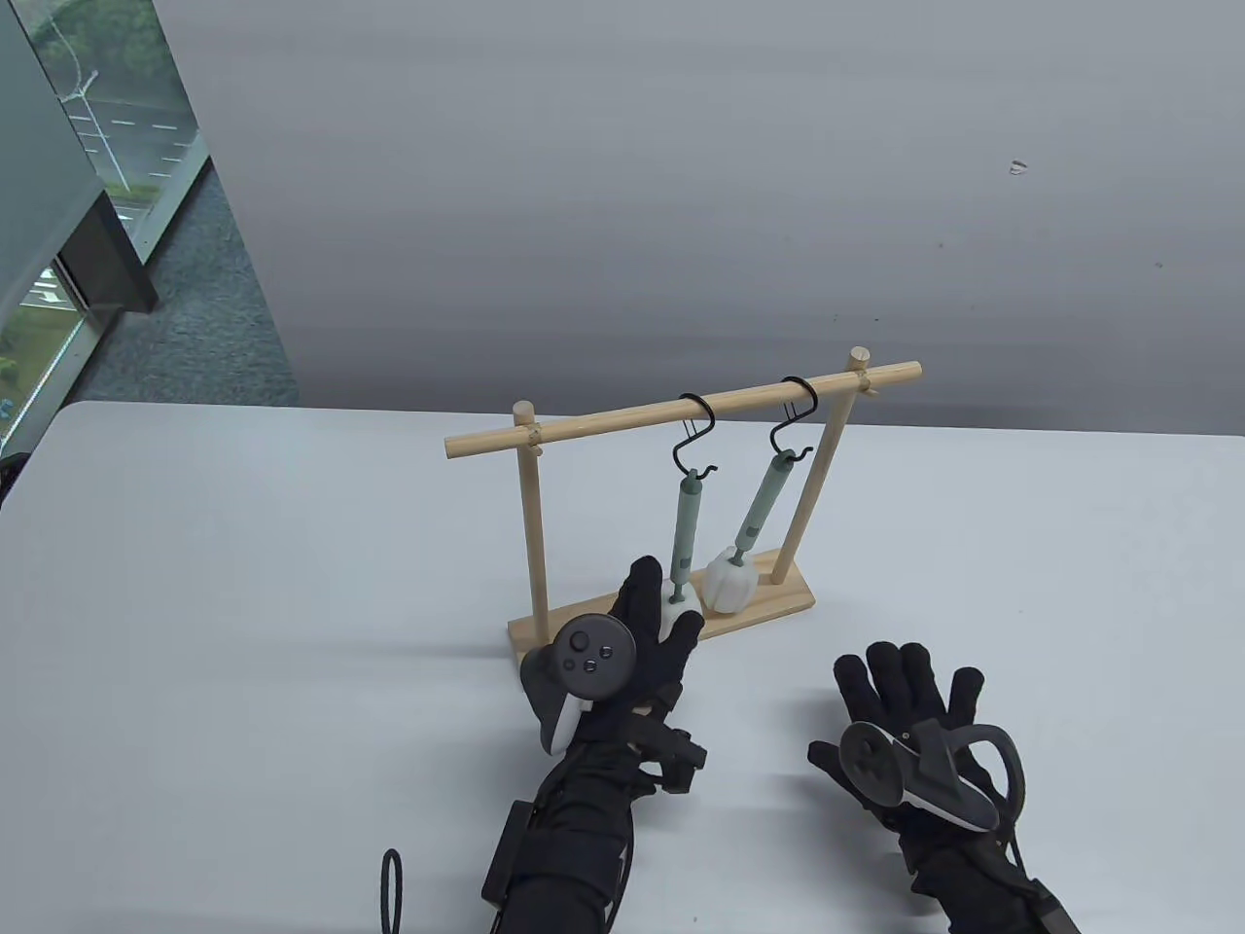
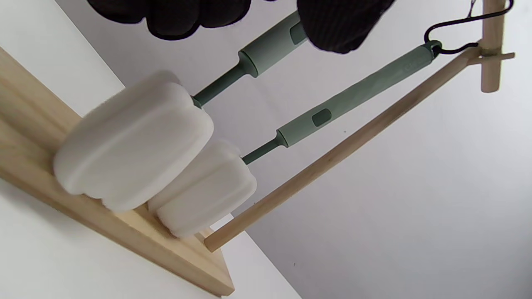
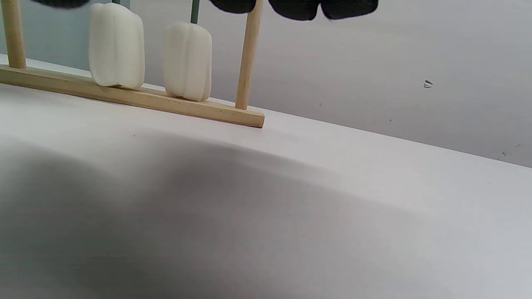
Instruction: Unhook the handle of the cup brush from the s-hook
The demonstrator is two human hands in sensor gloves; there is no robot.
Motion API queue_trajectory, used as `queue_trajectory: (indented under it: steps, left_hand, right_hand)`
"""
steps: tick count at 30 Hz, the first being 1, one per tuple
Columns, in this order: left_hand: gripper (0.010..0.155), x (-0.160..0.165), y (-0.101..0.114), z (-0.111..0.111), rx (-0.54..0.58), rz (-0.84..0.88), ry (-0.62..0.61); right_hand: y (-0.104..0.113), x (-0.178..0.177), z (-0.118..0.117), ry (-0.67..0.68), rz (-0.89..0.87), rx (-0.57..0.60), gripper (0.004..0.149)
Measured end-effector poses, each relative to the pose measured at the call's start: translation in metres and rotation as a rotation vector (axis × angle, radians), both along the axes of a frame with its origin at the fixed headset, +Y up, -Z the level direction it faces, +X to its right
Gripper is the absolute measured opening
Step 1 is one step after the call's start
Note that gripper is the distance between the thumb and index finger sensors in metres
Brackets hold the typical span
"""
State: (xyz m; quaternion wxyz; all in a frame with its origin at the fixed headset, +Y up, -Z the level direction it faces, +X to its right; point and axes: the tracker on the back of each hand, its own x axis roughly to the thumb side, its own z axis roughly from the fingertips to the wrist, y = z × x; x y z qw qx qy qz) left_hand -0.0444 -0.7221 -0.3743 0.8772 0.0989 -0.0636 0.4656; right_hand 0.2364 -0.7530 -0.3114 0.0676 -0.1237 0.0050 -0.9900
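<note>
A wooden rack [image 1: 603, 420] stands on the white table. Two black S-hooks hang from its bar, the left S-hook [image 1: 696, 428] and the right S-hook [image 1: 793, 418]. Each carries a cup brush with a green handle and a white sponge head. My left hand [image 1: 666, 608] is at the foot of the left brush [image 1: 686, 520], fingers spread to either side of its sponge head [image 2: 133, 141]. In the left wrist view one fingertip [image 2: 336, 25] overlaps the handle [image 2: 270, 47]. The right brush [image 1: 762, 511] hangs tilted. My right hand [image 1: 905, 681] lies flat on the table, fingers spread, empty.
The rack's base board [image 1: 778, 603] lies just beyond both hands, with both sponge heads resting low over it [image 3: 116, 45]. A black strap loop [image 1: 391, 890] lies near the table's front edge. The table's far edge runs just behind the rack.
</note>
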Motion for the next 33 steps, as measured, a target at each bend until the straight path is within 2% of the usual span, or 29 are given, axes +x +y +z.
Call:
queue_trajectory:
  steps: [7, 15, 18, 27, 33]
  left_hand:
    - [0.072, 0.002, 0.003, -0.026, -0.025, 0.097, -0.005]
    - [0.065, 0.002, 0.001, -0.042, -0.072, 0.157, -0.015]
    - [0.059, 0.002, 0.001, -0.042, -0.069, 0.158, -0.013]
    - [0.058, 0.002, -0.003, -0.028, -0.043, 0.229, -0.046]
    - [0.058, 0.008, -0.003, -0.016, -0.071, 0.312, -0.136]
  right_hand:
    - [0.0, 0.003, 0.0, -0.012, -0.005, -0.007, 0.089]
    - [0.001, 0.003, 0.0, -0.026, 0.005, -0.025, 0.088]
    - [0.001, 0.003, 0.0, -0.027, 0.007, -0.028, 0.087]
    - [0.0, 0.002, -0.001, -0.027, 0.0, -0.035, 0.087]
    - [0.001, 0.002, -0.001, -0.032, -0.007, -0.028, 0.086]
